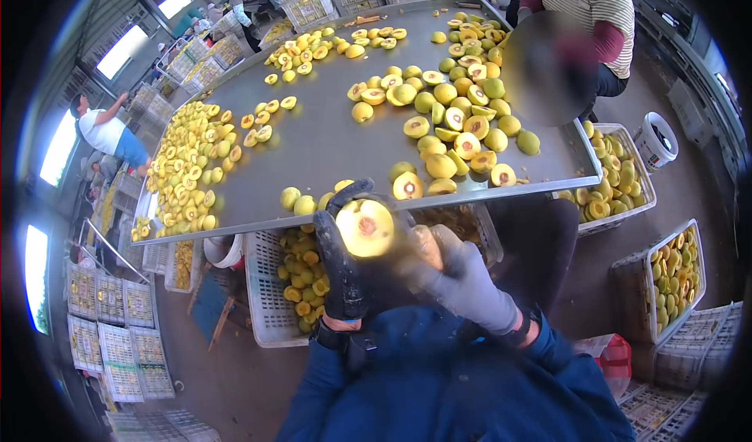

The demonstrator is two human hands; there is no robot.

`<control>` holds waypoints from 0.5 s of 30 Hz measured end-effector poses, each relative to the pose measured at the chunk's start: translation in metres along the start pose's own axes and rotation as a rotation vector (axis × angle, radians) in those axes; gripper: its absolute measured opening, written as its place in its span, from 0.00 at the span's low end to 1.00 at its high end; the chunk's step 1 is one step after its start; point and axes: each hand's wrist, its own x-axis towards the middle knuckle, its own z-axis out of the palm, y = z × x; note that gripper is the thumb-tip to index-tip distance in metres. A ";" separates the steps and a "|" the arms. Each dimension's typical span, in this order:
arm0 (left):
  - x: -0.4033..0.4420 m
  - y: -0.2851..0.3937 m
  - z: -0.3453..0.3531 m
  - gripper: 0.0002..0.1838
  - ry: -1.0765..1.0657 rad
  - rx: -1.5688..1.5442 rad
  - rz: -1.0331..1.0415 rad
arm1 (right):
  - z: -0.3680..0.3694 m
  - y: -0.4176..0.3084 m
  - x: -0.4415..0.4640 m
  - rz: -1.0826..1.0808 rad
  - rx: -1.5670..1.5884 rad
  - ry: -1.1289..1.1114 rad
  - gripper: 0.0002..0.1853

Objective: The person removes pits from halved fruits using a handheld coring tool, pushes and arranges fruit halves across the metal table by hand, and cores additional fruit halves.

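My left hand (338, 266), in a dark, stained glove, is closed around a halved yellow peach (365, 224). Its pale cut face and reddish-brown centre are turned up. Close on its right is my right hand (468, 279) in a grey glove, fingers curled around a blurred brownish piece (428, 246) whose kind I cannot make out. Just beyond both hands, the metal table (313, 140) carries peach halves (468, 146) in a spread pile near its right side. A large heap of smaller-looking halves (192, 160) lies at the left end.
Below the table edge stands a white crate (266, 317) of peach halves. More filled crates (654, 203) are at the right, beside a white bucket (656, 140). A co-worker (603, 19) is at the table's far right; another person (110, 133) stands at the left. Stacked crates (117, 356) line the left.
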 end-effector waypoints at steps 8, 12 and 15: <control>-0.001 -0.008 0.013 0.20 -0.059 0.177 0.023 | 0.001 0.029 0.001 -0.071 -0.295 0.147 0.16; -0.007 -0.006 0.014 0.21 -0.108 0.303 0.049 | 0.003 0.048 0.004 0.041 -0.226 0.195 0.18; -0.013 -0.007 0.017 0.21 -0.164 0.407 0.087 | -0.001 0.054 0.011 -0.057 -0.420 0.249 0.24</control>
